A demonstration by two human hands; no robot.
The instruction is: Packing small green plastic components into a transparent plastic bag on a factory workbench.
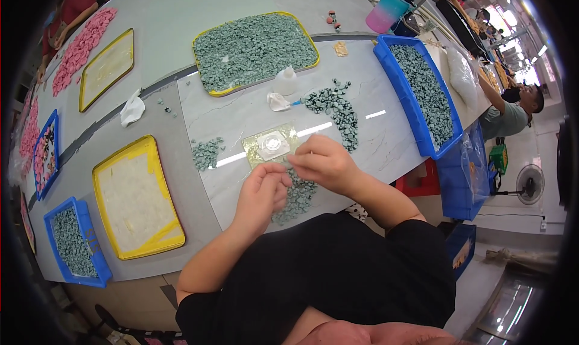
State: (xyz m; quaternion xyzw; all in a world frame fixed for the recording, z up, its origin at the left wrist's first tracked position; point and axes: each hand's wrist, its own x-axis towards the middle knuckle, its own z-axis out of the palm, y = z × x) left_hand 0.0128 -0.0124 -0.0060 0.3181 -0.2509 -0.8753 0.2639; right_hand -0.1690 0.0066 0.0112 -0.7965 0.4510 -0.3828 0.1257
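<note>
My left hand (263, 193) and my right hand (326, 164) meet in front of me, fingertips pinched together. Between them is a small grey-green piece (288, 162), mostly hidden by the fingers. Just beyond lies a gold-green square mat (253, 148) bearing a small clear round dish with white stuff (273, 143). Under and beside my hands spreads a pile of small green pieces (300, 195). A smaller heap of green pieces (206, 154) is left of the mat. Darker green pieces (344, 119) trail off to the right.
A white squeeze bottle (285, 81) and a blue-tipped white one (279, 102) lie beyond the mat. A yellow-rimmed tray of green pieces (316, 54) is behind them. Blue bins (386, 61) flank the table, with a bare yellow tray (172, 224) at left. Other people work farther off.
</note>
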